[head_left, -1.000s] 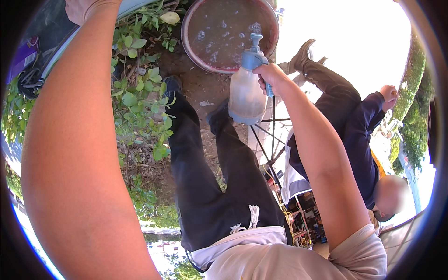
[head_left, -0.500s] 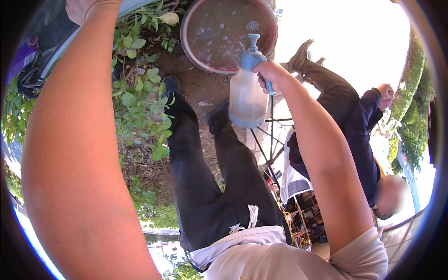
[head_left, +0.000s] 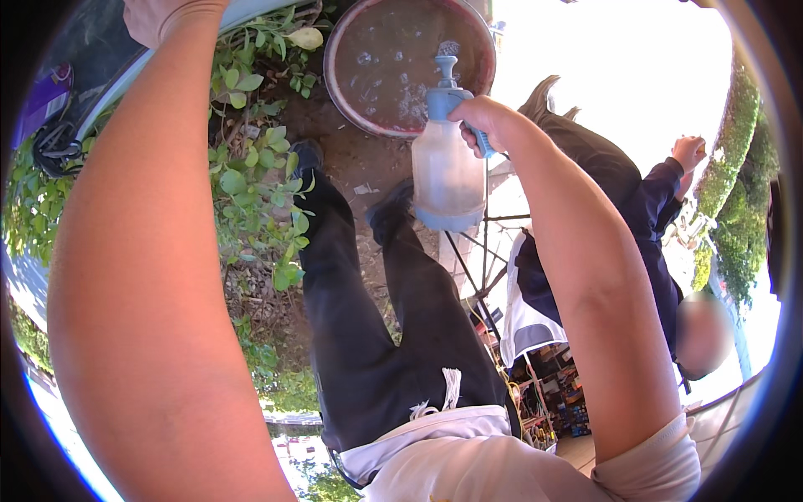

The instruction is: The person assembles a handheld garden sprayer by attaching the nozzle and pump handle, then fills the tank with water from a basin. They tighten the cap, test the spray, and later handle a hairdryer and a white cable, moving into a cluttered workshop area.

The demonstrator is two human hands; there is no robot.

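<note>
A pump spray bottle [head_left: 449,180] with a cloudy clear body and blue-grey top hangs upright from my right hand [head_left: 485,125]. The fingers are wrapped round its handle, and some liquid shows low inside. Behind its pump knob lies a round reddish-rimmed tub [head_left: 332,79] of murky, bubbly water. At the upper left my left hand [head_left: 167,18] reaches over a dark surface with a pale blue edge [head_left: 113,99]. The upper border cuts that hand off, so its fingers are hidden.
A leafy bush [head_left: 251,176] grows between my left arm and my legs. On the right, beside my right arm, is a person in dark clothes [head_left: 623,171]. Thin black metal legs [head_left: 477,276] stand below the bottle. A purple package [head_left: 43,100] lies at the far left.
The spray bottle and my right hand have shifted only slightly. More bubbles show on the tub's water near the pump knob. The other person's arm and head have moved a little upward in view.
</note>
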